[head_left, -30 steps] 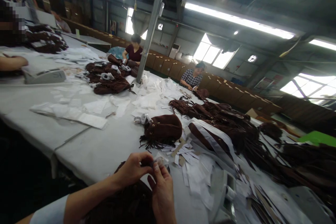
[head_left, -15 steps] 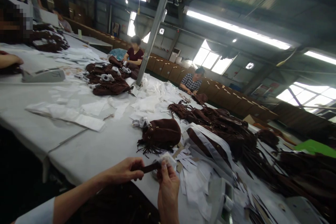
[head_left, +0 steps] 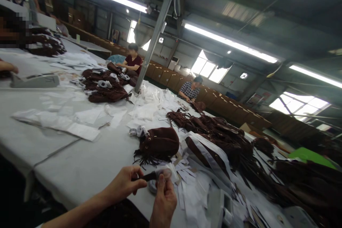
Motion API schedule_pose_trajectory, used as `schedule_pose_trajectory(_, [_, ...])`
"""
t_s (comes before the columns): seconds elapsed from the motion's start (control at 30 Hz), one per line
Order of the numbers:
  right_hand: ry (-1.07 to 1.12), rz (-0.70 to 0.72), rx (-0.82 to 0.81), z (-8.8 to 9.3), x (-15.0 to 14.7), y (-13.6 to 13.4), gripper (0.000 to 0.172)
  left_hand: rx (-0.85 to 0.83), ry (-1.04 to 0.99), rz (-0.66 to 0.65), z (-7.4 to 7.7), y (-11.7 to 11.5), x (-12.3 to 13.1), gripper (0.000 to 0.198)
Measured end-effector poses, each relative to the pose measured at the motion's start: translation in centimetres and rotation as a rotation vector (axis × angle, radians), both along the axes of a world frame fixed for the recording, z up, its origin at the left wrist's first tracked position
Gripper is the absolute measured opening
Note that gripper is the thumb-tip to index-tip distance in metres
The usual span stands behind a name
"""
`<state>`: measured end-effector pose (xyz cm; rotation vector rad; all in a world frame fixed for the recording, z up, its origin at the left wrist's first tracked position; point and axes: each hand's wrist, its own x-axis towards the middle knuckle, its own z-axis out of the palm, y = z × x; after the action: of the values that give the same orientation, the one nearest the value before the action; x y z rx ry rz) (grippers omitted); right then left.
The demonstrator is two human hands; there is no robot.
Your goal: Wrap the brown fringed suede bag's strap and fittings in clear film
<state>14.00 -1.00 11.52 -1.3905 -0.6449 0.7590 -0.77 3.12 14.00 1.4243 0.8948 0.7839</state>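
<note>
Near the table's front edge, my left hand [head_left: 130, 181] pinches a dark brown strap [head_left: 150, 176]. My right hand [head_left: 164, 194] is closed at the strap's other end, on a whitish, partly see-through wrapping [head_left: 171, 171]. What lies inside that wrapping is hard to make out. Below my wrists a dark brown bag [head_left: 117, 215] shows in part at the bottom of the view. Just beyond my hands, a brown fringed bag [head_left: 160, 141] with metal eyelets lies on its side, with a wrapped, pale fitting [head_left: 139, 131] at its left.
A tape dispenser [head_left: 221, 208] stands right of my hands among white paper strips [head_left: 184, 185]. Piled brown bags [head_left: 213, 128] stretch along the right. A metal post [head_left: 153, 42] rises from the table [head_left: 88, 164]. Co-workers [head_left: 132, 60] sit at the far side; another tape dispenser [head_left: 36, 80] is left.
The view has shifted, so the room appears farther left. My hands keep hold of the strap and wrapping, which now looks more spread out over my right fingers.
</note>
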Motion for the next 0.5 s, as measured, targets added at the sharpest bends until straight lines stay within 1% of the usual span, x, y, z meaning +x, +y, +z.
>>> schedule_pose_trajectory(0.13, [-0.012, 0.058, 0.013, 0.2, -0.4, -0.3, 0.053, 0.011, -0.053, -0.028, 1.2, -0.2, 0.3, 0.019])
schedule_pose_trajectory(0.23, [0.016, 0.101, 0.035, 0.2, -0.5, -0.3, 0.053, 0.034, -0.105, -0.04, 1.6, -0.1, 0.3, 0.022])
schedule_pose_trajectory(0.4, [0.05, 0.173, 0.042, 0.0, -0.5, 0.1, 0.056, 0.056, -0.166, -0.16, 1.0, 0.2, -0.5, 0.031])
schedule_pose_trajectory(0.43, [0.064, 0.191, 0.039, 0.0, -0.6, 0.1, 0.058, 0.054, -0.186, -0.164, 0.8, 0.2, -0.6, 0.034])
schedule_pose_trajectory(0.5, [0.075, 0.224, 0.03, 0.1, -1.0, 0.0, 0.062, 0.047, -0.217, -0.128, 0.3, -0.1, -0.7, 0.043])
